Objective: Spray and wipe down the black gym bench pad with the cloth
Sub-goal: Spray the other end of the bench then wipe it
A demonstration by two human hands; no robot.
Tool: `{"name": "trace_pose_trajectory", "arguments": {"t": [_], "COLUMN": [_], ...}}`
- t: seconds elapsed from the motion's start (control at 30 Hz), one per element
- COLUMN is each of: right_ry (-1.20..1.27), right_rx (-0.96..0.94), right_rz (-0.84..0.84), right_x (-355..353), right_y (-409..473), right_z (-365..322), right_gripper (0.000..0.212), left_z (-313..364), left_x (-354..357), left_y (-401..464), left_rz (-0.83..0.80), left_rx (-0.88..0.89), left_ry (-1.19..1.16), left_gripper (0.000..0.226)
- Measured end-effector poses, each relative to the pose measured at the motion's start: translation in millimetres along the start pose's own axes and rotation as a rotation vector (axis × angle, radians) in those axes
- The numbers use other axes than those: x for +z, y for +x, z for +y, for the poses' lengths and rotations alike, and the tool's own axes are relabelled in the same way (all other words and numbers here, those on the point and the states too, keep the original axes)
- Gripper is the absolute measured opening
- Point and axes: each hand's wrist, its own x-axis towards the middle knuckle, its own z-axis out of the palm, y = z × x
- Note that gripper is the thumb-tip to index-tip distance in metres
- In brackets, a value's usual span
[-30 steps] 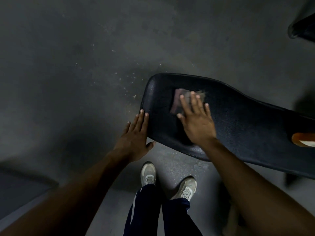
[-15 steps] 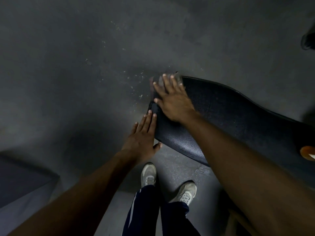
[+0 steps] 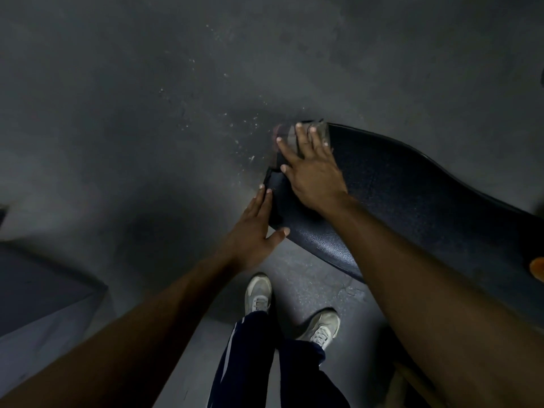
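The black gym bench pad [image 3: 412,187] runs from the centre to the right edge, its textured top facing up. A dark greyish cloth [image 3: 290,136] lies on the pad's far left corner, partly hanging past the edge. My right hand [image 3: 312,169] presses flat on the cloth with fingers spread and straight. My left hand [image 3: 256,228] rests with straight fingers against the pad's left end, thumb under the near edge. An orange object [image 3: 537,269] sits at the right edge; whether it is the spray bottle cannot be told.
Grey concrete floor [image 3: 147,113] with pale specks lies to the left and beyond the pad. A dark box-like block [image 3: 44,287] stands at the lower left. My two feet in light sneakers [image 3: 259,293] stand just below the pad.
My right hand slid the cloth from the middle of the pad to its far left corner and over the edge. My left hand stayed at the pad's end.
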Motion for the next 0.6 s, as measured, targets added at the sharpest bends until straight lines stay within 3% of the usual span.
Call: {"name": "trace_pose_trajectory", "arguments": {"t": [0.17,0.3,0.6], "right_ry": [-0.023,-0.044,-0.042], "right_rx": [-0.098,-0.082,0.026], "right_rz": [0.009,-0.010,0.032], "right_x": [23,38,20], "right_y": [-64,-108,-33], "right_z": [-13,-12,-36], "right_gripper": [0.064,0.070,0.064], "left_z": [8,12,18], "left_x": [-2,-5,-9], "left_y": [-4,-4,-8], "left_rz": [0.033,0.093,0.169], "left_rx": [-0.044,-0.113,-0.199], "left_ry": [-0.253,-0.542,-0.856], "left_gripper": [0.083,0.062,0.051]}}
